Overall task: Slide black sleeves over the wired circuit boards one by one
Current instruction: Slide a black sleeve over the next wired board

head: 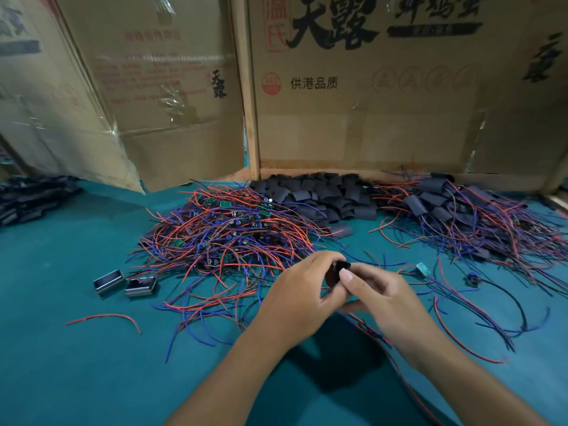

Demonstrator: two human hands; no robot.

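Both hands meet over the teal table, low and centre. My left hand [302, 295] and my right hand [373, 292] together pinch one black sleeve [335, 272] between their fingertips; whatever lies inside it is hidden. Red and blue wires trail from under my right hand toward the near edge. A big heap of bare wired circuit boards [227, 229] lies left of centre. Behind it sits a pile of loose black sleeves [325, 195]. At the right lies a heap of sleeved boards [461, 216].
Two small metal housings [126, 282] lie at the left of the table [76, 364]. A single bare board [422, 269] with wires lies right of my hands. Cardboard boxes [338, 103] wall off the back. More dark parts [30, 198] are piled far left.
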